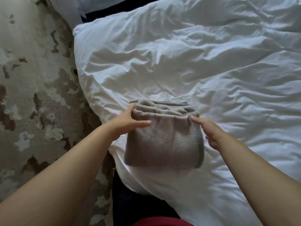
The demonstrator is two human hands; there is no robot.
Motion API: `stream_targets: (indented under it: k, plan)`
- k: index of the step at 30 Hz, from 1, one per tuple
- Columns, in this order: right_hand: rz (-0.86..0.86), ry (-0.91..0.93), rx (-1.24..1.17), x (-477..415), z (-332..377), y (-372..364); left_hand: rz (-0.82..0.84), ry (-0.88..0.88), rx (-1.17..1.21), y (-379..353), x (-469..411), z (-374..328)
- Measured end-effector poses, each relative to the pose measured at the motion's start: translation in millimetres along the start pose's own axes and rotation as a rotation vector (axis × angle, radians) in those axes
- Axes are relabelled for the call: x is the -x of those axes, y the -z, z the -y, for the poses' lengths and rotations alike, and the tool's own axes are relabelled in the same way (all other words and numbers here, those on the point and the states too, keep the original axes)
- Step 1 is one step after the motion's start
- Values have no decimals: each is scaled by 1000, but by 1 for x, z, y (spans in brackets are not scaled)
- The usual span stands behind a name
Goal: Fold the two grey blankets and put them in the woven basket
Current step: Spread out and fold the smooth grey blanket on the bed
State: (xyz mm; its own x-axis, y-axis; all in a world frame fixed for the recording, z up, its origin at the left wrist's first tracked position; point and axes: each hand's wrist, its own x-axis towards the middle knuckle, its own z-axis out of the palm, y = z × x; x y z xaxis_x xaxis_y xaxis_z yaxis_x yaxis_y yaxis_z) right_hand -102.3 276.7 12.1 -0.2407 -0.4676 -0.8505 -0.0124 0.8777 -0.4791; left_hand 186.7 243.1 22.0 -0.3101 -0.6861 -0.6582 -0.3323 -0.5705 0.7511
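Bed point(203, 59): crumpled white duvet, serving as the folding surface.
Blanket point(161, 141): grey, folded into a thick pad near the bed's near left corner; no basket in sight.
Left hand point(130, 122): grips the pad's far left corner, thumb on top, likely squaring the layers.
Right hand point(210, 132): forefinger touches the far right corner; whether it grips, I cannot tell.

A folded grey blanket point(162, 141) lies in the lower middle of the frame on a bed's rumpled white duvet point(203, 54), its stacked layers showing along the far edge. The left hand point(128, 121) grips the blanket's far left corner, thumb laid across the top. The right hand point(210, 132) lies along the right edge, forefinger touching the far right corner. A mottled beige-and-brown carpet point(32, 79) fills the left of the frame.
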Motion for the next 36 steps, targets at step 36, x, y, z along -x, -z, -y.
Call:
stream_targets:
  k: [36]
  plan:
    - [-343,885,1265,-74,-24,-80,-345,-258,-1156,-45,-91,62]
